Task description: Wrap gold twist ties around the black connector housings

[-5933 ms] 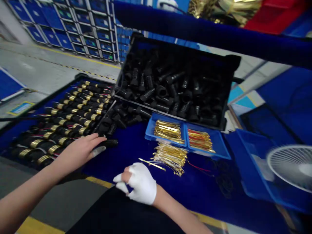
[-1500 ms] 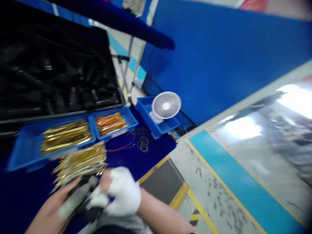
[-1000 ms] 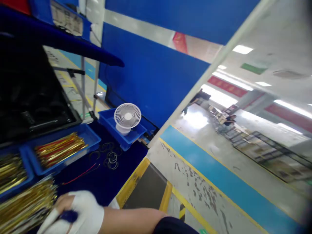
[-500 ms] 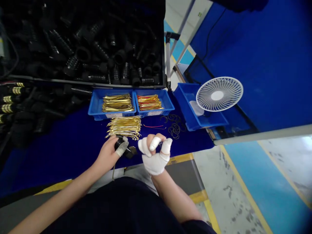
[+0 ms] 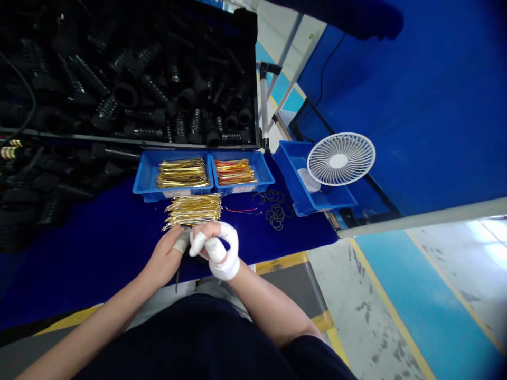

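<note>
My left hand point(image 5: 168, 253), a covering on its thumb, is closed around a black part point(image 5: 203, 260), most of which is hidden behind my hands. My right hand point(image 5: 217, 248), wrapped in white with covered fingertips, is curled and pinched right over that part, against the left thumb. Whatever its fingers hold cannot be made out. Just beyond both hands lies a bundle of gold-coloured strips point(image 5: 193, 209) on the blue cloth. To its right are a thin red wire point(image 5: 242, 210) and several loose black rings point(image 5: 274, 215).
Two blue bins hold gold strips point(image 5: 182, 173) and red-and-gold strips point(image 5: 235, 172). Behind them a large black crate point(image 5: 178, 141) is full of ribbed black parts. More black parts point(image 5: 79, 179) lie at left. A white fan point(image 5: 341, 158) stands by a blue bin point(image 5: 300, 198) at right.
My right hand has moved left, from beside the left hand to over the black part, its fingers pinched. The left hand keeps hold of the part. The whole view has shifted slightly.
</note>
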`<state>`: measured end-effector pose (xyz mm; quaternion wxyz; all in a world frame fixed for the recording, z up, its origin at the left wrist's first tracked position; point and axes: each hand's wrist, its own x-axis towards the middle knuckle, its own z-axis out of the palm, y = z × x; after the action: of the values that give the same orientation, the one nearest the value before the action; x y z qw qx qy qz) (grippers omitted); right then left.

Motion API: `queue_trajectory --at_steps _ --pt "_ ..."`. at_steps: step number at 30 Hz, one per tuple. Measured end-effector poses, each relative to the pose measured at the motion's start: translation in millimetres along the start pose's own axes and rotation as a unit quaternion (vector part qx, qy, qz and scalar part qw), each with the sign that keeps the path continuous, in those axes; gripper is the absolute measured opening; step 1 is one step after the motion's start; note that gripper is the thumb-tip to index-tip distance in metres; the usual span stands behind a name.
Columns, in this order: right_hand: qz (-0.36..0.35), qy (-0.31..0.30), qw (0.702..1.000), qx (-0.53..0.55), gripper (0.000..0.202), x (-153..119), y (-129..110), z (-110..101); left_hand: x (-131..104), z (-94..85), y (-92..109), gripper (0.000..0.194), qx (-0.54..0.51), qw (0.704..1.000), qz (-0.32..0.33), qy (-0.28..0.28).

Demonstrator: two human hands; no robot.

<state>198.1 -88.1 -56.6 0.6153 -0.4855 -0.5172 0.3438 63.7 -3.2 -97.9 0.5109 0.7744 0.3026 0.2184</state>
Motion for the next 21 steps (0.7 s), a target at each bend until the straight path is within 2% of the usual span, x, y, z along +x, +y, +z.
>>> queue_trajectory --at_steps 2,4,5,7,10,13,16,19,21 --pt "-0.015 -0.024 0.997 -0.072 0.052 -0.3 -10.0 -14.1 -2.8 -5.1 5.3 0.026 -0.032 0.999 -0.025 -0.017" --pt "-0.048 -0.018 0.980 -0.194 0.026 4.4 -19.4 -33.5 -7.3 -12.2 13.9 0.028 -0.120 0.987 -0.095 -0.051" --pt "-0.067 -0.005 0.964 -0.257 0.018 10.2 -22.6 -44.2 -9.7 -16.2 18.8 0.029 -0.182 0.971 -0.143 -0.063" --pt "-0.102 0.030 0.934 -0.340 0.017 29.6 -24.3 -64.1 -13.7 -24.4 27.9 0.034 -0.303 0.925 -0.225 -0.049" --pt "-0.114 0.032 0.906 -0.407 0.026 72.7 -15.3 -78.6 -15.3 -36.0 36.4 0.044 -0.444 0.853 -0.274 -0.004" --pt "-0.089 -0.039 0.880 -0.464 0.024 118.3 0.2 -67.3 -13.2 -47.3 38.2 0.049 -0.561 0.783 -0.268 0.025" --pt "-0.048 -0.120 0.845 -0.519 0.016 153.9 12.4 -39.6 -12.5 -59.4 37.8 0.042 -0.630 0.717 -0.285 0.088" --pt "-0.022 -0.165 0.814 -0.556 0.012 175.1 19.8 -11.8 -14.9 -71.0 38.9 0.034 -0.658 0.659 -0.338 0.140" --pt "-0.015 -0.178 0.808 -0.561 0.014 182.0 23.3 1.6 -16.5 -76.5 40.5 0.033 -0.670 0.638 -0.349 0.148"
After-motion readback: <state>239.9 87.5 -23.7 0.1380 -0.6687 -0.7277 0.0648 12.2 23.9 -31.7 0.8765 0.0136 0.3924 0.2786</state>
